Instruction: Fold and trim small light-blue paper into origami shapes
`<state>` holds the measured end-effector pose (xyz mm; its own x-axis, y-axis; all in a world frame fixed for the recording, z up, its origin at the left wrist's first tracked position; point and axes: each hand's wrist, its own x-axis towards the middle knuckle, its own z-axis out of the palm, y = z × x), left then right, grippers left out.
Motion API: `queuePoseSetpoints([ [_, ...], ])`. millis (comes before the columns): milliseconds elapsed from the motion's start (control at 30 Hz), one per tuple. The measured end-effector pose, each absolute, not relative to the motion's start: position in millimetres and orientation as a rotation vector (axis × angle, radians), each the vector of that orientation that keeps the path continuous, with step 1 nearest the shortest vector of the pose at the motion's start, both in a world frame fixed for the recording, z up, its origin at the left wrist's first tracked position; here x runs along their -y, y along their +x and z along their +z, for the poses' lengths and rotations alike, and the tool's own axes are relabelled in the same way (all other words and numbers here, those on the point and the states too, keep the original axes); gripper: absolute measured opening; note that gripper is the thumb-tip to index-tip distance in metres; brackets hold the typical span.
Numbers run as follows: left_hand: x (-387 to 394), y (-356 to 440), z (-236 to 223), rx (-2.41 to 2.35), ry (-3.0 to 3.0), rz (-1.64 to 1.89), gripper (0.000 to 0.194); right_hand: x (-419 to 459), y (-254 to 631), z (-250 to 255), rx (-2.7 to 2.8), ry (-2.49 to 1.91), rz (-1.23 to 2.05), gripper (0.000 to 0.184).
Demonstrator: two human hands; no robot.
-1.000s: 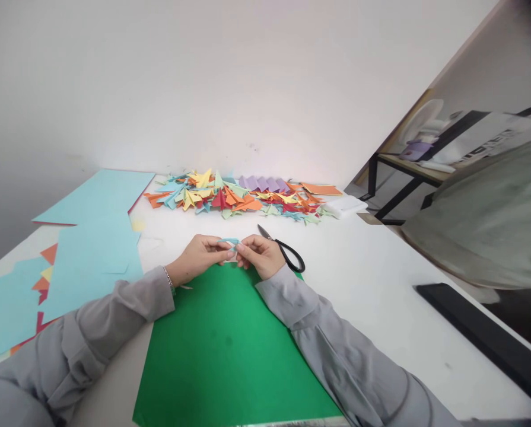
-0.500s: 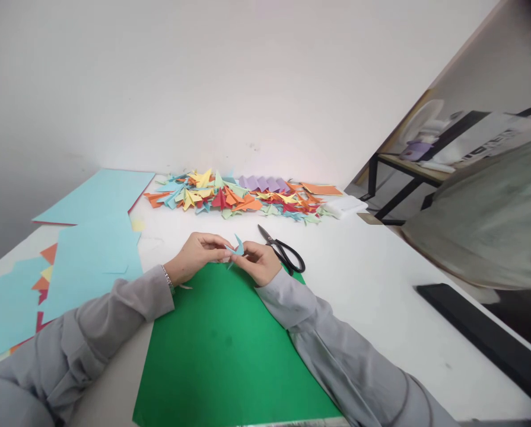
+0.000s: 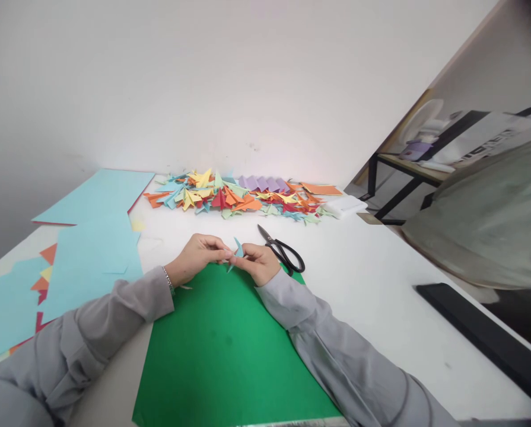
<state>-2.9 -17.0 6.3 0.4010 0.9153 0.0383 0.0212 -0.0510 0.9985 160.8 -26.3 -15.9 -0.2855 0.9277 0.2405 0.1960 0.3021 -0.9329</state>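
Observation:
Between my hands is a small folded piece of light blue paper (image 3: 238,247), its pointed ends sticking up and down past the fingers. My left hand (image 3: 200,256) pinches it from the left with thumb and forefinger. From the other side my right hand (image 3: 260,263) grips it, fingers curled, covering part of the folds. Both hands are over the far edge of a green sheet (image 3: 221,344). Just beyond my right hand lie black-handled scissors (image 3: 287,254), blades pointing away to the left.
Along the wall stretches a heap of colourful folded paper pieces (image 3: 229,198), with purple ones (image 3: 264,184) on it. Light blue sheets (image 3: 96,255) cover the table's left. White folded material (image 3: 343,206) lies at the back right, a long black bar (image 3: 474,338) by the right edge.
The blue paper has turned slightly between my fingers, and its upper point sits a little lower. The left fingertips have shifted slightly; everything else stays in place.

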Motion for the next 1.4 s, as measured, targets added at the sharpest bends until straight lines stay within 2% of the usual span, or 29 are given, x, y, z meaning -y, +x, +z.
queuePoseSetpoints([
  [333, 13.7, -4.1, 2.4, -0.922, 1.354, 0.908, 0.02, 27.1, 157.7, -15.1, 1.604, -1.035, 1.146, 0.034],
  [567, 16.8, -3.3, 2.0, -0.869, 1.432, 0.918, 0.03, 27.1, 158.1, -13.1, 1.6, -1.073, 1.092, 0.036],
  [867, 14.2, -2.9, 0.6, -0.825, 1.537, 0.92, 0.014, 26.6, 160.1, -11.2, 1.648, -1.055, 1.099, 0.047],
  [1067, 15.9, -3.2, 3.6, -0.911, 1.5, 0.962, 0.012, 25.7, 160.1, -15.3, 1.596, -1.09, 0.882, 0.031],
  [1167, 16.6, -2.3, 5.0, -0.914, 1.494, 0.988, 0.014, 25.0, 159.1, -16.2, 1.499, -1.067, 0.917, 0.031],
  [1300, 16.7, -0.8, 3.1, -0.935, 1.465, 0.931, 0.034, 26.2, 157.0, -15.5, 1.486, -1.017, 1.015, 0.031],
  [1400, 17.0, -0.5, 1.5, -0.969, 1.435, 0.891, 0.028, 27.1, 156.2, -14.5, 1.474, -0.996, 1.066, 0.03],
])
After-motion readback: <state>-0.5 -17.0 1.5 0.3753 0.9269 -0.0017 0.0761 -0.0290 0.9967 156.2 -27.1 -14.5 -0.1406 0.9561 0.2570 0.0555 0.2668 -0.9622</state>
